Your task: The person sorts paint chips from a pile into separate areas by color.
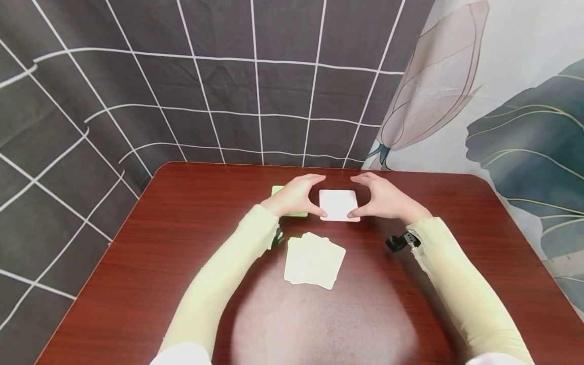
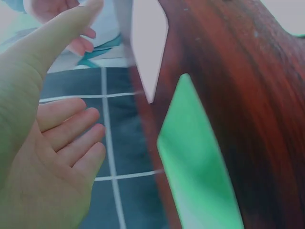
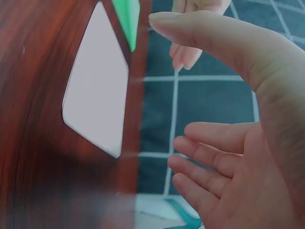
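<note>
A pale pinkish-white card (image 1: 338, 203) with rounded corners lies flat on the table between my two hands. On its left side my left hand (image 1: 295, 196) hovers with thumb and fingers spread, palm turned inward. My right hand (image 1: 387, 198) mirrors it on the right. In the head view both thumb tips overlap the card's near corners, but the wrist views show the hands apart from the pale card (image 3: 97, 86). Partly hidden beneath my left hand is a green card (image 2: 198, 157). Neither hand holds anything.
Nearer to me, several pale yellowish cards (image 1: 314, 261) lie fanned in an overlapping pile. The reddish-brown table (image 1: 182, 228) ends at a dark gridded cloth (image 1: 228, 86) behind and a leaf-patterned cloth (image 1: 515, 142) at right. Small black devices are strapped at both wrists.
</note>
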Demonstrator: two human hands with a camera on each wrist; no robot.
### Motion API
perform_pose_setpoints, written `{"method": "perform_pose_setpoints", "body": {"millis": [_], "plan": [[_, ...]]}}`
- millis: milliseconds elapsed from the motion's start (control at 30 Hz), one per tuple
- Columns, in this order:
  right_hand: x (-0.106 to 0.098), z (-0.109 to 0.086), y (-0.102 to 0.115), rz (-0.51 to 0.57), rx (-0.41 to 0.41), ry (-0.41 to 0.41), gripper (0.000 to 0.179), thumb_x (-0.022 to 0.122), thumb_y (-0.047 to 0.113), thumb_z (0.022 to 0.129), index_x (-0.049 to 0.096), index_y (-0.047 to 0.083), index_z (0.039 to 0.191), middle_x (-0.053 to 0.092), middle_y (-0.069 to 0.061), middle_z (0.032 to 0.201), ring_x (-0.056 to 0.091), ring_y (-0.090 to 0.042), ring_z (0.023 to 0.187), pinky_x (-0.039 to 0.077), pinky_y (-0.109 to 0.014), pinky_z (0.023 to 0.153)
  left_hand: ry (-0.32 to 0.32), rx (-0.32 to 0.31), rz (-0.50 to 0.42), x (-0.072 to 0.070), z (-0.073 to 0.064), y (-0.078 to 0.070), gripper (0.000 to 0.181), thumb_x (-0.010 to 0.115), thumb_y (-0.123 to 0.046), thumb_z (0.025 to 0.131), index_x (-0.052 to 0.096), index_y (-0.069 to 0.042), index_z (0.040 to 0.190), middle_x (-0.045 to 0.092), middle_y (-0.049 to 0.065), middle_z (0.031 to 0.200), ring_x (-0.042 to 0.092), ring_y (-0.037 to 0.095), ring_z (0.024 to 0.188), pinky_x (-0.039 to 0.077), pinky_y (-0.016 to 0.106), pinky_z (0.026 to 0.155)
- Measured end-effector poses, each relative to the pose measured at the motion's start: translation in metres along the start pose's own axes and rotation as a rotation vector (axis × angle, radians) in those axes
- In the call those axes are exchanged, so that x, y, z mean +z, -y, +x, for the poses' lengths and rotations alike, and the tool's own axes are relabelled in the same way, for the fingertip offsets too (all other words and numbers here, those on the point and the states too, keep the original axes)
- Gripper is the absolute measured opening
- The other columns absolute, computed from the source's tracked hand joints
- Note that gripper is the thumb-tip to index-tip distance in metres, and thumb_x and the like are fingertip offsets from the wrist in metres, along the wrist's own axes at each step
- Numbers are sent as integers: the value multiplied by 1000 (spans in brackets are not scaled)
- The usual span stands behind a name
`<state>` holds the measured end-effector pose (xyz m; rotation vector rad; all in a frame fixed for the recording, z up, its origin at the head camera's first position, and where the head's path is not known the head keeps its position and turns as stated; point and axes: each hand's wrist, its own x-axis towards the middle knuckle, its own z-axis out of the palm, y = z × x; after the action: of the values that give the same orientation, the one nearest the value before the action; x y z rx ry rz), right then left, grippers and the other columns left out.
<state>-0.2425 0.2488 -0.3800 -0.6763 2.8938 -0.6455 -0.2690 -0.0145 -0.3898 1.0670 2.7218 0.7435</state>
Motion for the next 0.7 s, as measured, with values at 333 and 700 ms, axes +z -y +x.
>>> {"method": "perform_pose_setpoints", "body": {"millis": [333, 700], "plan": [[8, -27, 42, 15, -81, -70, 99, 90, 56, 69, 54, -2, 142, 57, -14, 135, 56, -30, 120, 47, -49, 101, -26, 67, -46, -2, -46, -6, 98, 92, -43, 73, 48, -3, 150, 50, 9, 150, 43, 23, 139, 32, 32, 115], [38, -58, 75, 4, -143, -40, 92, 93, 50, 66, 61, -2, 135, 64, -12, 128, 60, -28, 116, 50, -45, 98, 122, 156, 33, 24, -94, -18, 98, 93, -45, 70, 51, 0, 145, 56, 8, 143, 49, 24, 134, 36, 31, 112]]}}
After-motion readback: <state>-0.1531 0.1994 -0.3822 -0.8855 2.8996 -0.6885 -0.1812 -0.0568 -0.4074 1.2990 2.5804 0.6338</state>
